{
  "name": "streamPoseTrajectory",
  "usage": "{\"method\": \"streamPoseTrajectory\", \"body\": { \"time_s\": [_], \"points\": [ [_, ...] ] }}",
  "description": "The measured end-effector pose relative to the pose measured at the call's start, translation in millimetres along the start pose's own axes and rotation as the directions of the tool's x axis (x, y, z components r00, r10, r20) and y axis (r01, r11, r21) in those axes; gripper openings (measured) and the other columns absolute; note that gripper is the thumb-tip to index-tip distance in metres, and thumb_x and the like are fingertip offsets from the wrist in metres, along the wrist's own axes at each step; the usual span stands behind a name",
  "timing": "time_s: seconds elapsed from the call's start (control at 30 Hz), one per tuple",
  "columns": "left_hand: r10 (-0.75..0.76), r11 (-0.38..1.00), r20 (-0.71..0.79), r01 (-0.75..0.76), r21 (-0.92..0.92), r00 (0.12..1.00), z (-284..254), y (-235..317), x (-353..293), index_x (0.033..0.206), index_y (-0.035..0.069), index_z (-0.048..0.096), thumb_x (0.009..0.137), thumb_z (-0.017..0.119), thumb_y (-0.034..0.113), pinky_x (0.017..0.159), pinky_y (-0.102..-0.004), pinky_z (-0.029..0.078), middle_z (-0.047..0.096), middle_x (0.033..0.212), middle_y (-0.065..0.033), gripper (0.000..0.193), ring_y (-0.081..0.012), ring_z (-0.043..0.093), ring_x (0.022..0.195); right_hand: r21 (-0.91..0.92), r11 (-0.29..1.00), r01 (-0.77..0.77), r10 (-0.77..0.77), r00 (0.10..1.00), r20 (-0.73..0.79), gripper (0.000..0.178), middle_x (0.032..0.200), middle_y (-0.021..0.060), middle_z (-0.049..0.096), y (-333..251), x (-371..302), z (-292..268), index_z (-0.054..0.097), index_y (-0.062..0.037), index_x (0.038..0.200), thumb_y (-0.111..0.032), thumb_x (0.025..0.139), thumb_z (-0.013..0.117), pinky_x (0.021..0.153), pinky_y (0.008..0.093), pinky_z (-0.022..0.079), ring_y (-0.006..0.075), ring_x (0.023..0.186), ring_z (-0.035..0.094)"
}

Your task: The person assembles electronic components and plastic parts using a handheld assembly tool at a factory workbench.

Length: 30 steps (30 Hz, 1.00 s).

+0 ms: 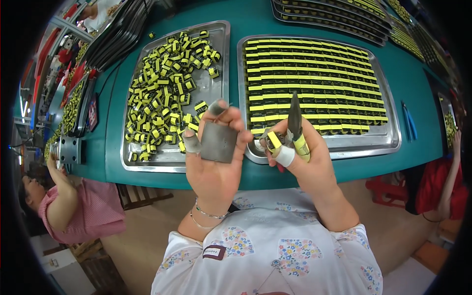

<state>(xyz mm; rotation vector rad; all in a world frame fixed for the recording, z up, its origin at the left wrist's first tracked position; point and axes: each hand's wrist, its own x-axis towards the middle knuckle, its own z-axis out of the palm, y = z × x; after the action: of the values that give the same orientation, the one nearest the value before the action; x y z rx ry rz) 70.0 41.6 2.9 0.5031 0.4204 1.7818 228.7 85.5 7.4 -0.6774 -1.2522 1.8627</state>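
My left hand [211,177], palm up with wraps on some fingertips, holds a flat dark-grey square plate [219,142] across its palm and fingers. My right hand [317,164] pinches a small yellow-and-black transformer [274,140] at its wrapped thumb. That same hand also grips a pointed dark tool [295,115] with a yellow-wrapped handle, tip upward; its exact kind is unclear. Behind my left hand, a metal tray [224,64] carries a loose heap of transformers [162,93]. Beyond my right hand, a second metal tray [386,142] holds transformers in straight rows [314,86].
Blue-handled pliers [409,123] lie right of the second tray on the green table [114,132]. Stacked filled trays [334,22] stand at the back right, dark stacked trays [115,39] at the back left. People sit at left [86,209] and right [445,184].
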Motion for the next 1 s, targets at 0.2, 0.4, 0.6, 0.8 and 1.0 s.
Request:
{"method": "streamPoseTrajectory", "body": {
  "time_s": [0.2,0.4,0.6,0.8,1.0],
  "points": [
    [0.019,0.998,0.006,-0.02,0.06,1.0,15.2,-9.6,2.6,0.137,0.0,0.03,0.084,0.046,0.069,0.113,-0.0427,0.024,0.034,0.143,-0.0218,0.088,-0.0312,0.033,0.134,-0.266,0.929,0.258,-0.253,0.966,0.056,0.033,0.106,0.0081,0.06,7.9,5.2,7.8,0.055,0.0017,0.114,0.001,0.083,0.065,0.074,0.0238,0.048,0.0112,0.088,0.058],
    [0.042,0.955,0.014,-0.045,0.293,0.999,24.9,-12.2,1.8,0.143,0.002,0.023,0.082,0.036,0.076,0.114,-0.0415,0.02,0.03,0.146,-0.0201,0.097,-0.0305,0.029,0.137,-0.563,0.689,0.456,-0.468,0.873,0.135,0.031,0.102,0.0111,0.06,10.1,6.2,10.9,0.062,-0.0011,0.105,0.003,0.075,0.07,0.068,0.025,0.046,0.0155,0.082,0.059],
    [0.052,0.914,0.009,-0.052,0.403,0.999,23.7,-14.7,1.4,0.144,0.001,0.019,0.081,0.035,0.078,0.115,-0.0418,0.018,0.026,0.149,-0.0197,0.101,-0.0305,0.025,0.14,-0.639,0.602,0.48,-0.492,0.852,0.176,0.049,0.097,0.014,0.057,4.6,5.5,13.4,0.063,-0.0049,0.105,0.012,0.058,0.064,0.068,0.0336,0.05,0.0293,0.083,0.06],
    [0.05,0.9,0.002,-0.046,0.433,0.999,23.2,-15.2,0.3,0.146,0.0,0.015,0.081,0.033,0.079,0.115,-0.0422,0.017,0.024,0.15,-0.0199,0.104,-0.0314,0.022,0.141,-0.677,0.554,0.484,-0.468,0.854,0.226,0.05,0.095,0.0101,0.059,-4.6,6.4,12.9,0.065,-0.0058,0.102,0.011,0.055,0.068,0.064,0.0325,0.051,0.026,0.078,0.062],
    [0.058,0.887,0.027,-0.064,0.458,0.998,21.7,-15.8,-1.2,0.146,-0.001,0.014,0.082,0.029,0.079,0.115,-0.0426,0.015,0.023,0.151,-0.0193,0.103,-0.0305,0.021,0.141,-0.649,0.595,0.475,-0.473,0.859,0.195,0.05,0.094,0.0102,0.061,-0.4,6.2,11.7,0.066,-0.0063,0.102,0.011,0.056,0.069,0.064,0.0322,0.051,0.0252,0.079,0.063]
  ]
}}
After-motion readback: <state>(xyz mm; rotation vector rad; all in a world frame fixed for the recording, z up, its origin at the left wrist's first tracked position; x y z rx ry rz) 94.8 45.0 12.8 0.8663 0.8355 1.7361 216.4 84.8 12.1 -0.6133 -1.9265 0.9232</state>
